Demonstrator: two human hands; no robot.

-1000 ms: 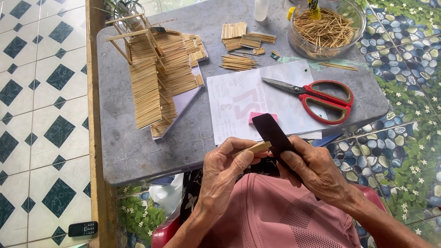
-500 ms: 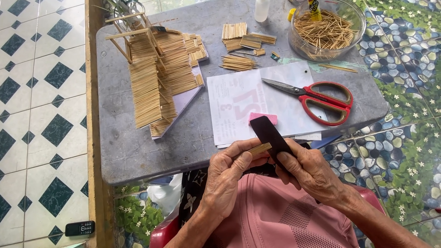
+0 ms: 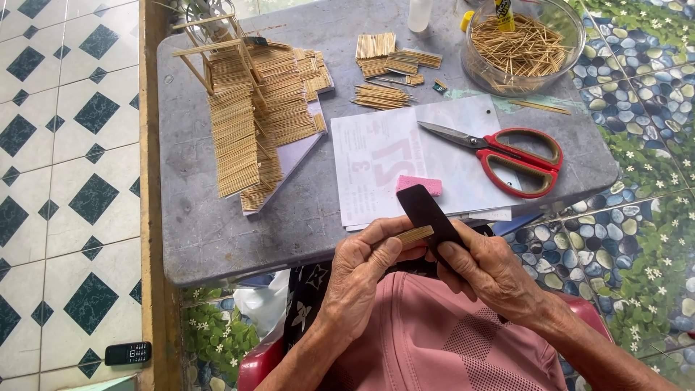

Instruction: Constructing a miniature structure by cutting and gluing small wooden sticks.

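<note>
The left hand (image 3: 362, 271) pinches a short flat bundle of pale wooden sticks (image 3: 414, 234), its long axis lying crosswise against the dark flat sanding block (image 3: 428, 211) gripped by the right hand (image 3: 489, 271).

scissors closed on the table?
No: the red-handled scissors lie on the white paper sheet with their blades slightly parted, away from both hands.

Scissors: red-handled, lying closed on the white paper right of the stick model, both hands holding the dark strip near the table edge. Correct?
Not quite. The head view shows the scissors lying open, blades apart, on the white paper. The rest holds: left hand and right hand hold the dark strip.
</note>
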